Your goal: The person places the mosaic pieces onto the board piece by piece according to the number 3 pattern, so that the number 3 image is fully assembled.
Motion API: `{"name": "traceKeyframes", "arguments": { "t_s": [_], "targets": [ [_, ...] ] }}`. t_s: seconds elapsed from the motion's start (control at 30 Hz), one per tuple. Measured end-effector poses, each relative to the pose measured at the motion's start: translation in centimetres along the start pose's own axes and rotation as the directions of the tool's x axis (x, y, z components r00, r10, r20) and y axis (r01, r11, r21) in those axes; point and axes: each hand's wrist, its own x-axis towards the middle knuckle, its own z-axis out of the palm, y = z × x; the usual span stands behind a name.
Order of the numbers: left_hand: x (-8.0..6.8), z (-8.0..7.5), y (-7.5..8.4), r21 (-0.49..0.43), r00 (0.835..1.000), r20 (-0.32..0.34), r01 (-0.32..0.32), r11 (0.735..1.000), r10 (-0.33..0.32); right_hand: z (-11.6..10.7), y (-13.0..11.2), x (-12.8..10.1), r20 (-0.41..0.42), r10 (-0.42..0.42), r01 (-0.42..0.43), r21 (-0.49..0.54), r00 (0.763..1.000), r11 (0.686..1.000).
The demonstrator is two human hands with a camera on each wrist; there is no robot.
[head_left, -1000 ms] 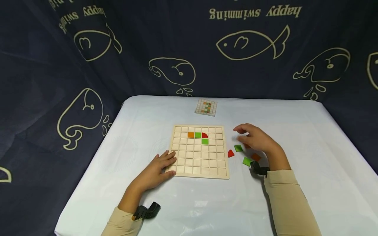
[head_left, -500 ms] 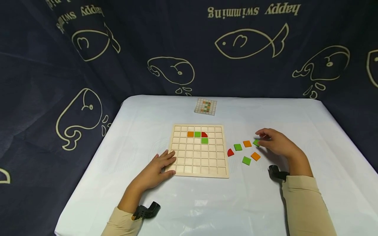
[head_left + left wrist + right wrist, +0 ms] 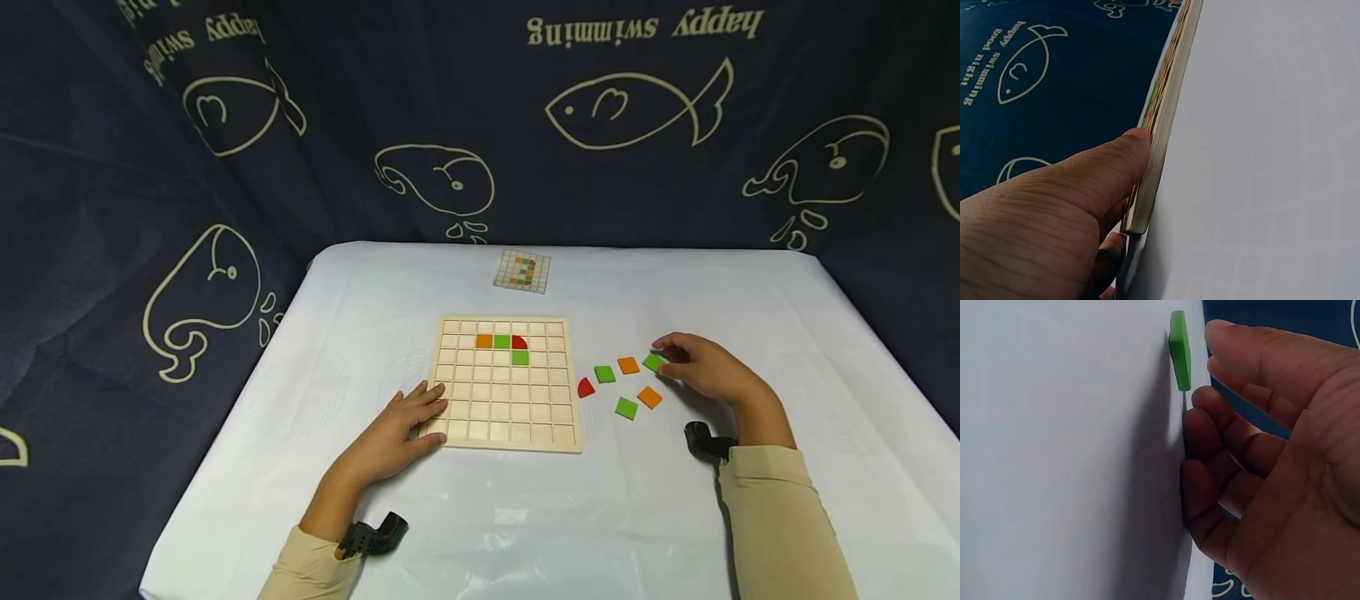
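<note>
In the head view, my left hand (image 3: pixel 405 425) rests with spread fingers on the lower left corner of a wooden grid board (image 3: pixel 480 443). The left wrist view shows its thumb lying along the board's edge (image 3: pixel 1169 125). Set into the grid are an orange square tile (image 3: pixel 484 342), a red quarter-round tile (image 3: pixel 519 342) and two green square tiles (image 3: pixel 520 357). My right hand (image 3: pixel 701 365) is low over the table at a loose green tile (image 3: pixel 652 362). In the right wrist view, a gap separates the thumb from that green tile (image 3: pixel 1180 353); the other fingers are loosely bent.
Between board and right hand lie another red quarter-round tile (image 3: pixel 586 388), two orange squares (image 3: pixel 649 397) and two more green squares (image 3: pixel 626 408). A card with a coloured grid pattern (image 3: pixel 522 271) lies behind the board. Dark fish-print cloth (image 3: pixel 480 100) hangs behind the white table.
My right hand has moved right from near the board to the farthest green tile, uncovering loose tiles. Over the last half second it has barely shifted. The left hand stays on the board.
</note>
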Motion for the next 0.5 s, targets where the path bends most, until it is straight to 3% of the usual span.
{"name": "traceKeyframes", "arguments": {
  "t_s": [0.5],
  "targets": [
    [-0.04, -0.13, 0.21, -0.005, 1.0, 0.004, 0.005, 1.0, -0.005, 0.23, 0.3, 0.47, 0.008, -0.007, 0.007, -0.005, 1.0, 1.0]
  ]
}}
